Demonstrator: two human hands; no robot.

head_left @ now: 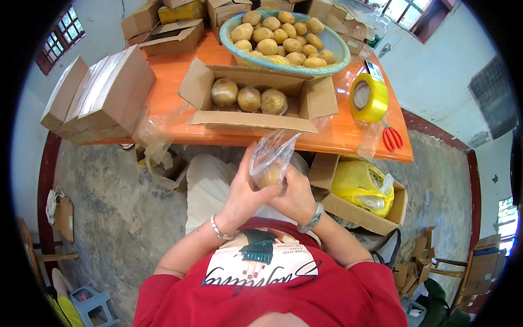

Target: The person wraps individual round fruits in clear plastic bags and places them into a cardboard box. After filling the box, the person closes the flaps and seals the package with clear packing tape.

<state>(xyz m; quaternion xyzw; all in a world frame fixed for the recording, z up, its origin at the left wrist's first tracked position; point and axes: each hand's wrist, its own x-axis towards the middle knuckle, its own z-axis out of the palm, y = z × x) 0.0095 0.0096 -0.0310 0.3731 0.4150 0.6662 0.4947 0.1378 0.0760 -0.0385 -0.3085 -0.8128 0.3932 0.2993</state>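
Note:
Above my lap, my left hand (245,188) and my right hand (296,194) together hold a potato (269,176) inside a clear plastic bag (273,153). The bag's loose end sticks up towards the table edge. Just beyond, an open cardboard box (253,119) stands on the table with its flaps spread. Three potatoes wrapped in clear plastic lie in a row in it: a left one (224,92), a middle one (249,99) and a right one (273,101). Behind the box, a large basin (341,55) lined with thin plastic holds several unwrapped potatoes (267,47).
Taped cardboard boxes (118,88) stand at the table's left. On the right of the orange table (327,141) are a roll of yellow tape (380,100), a phone (374,70) and red-handled scissors (392,139). Below, a carton (398,204) holds a yellow plastic bag (359,186).

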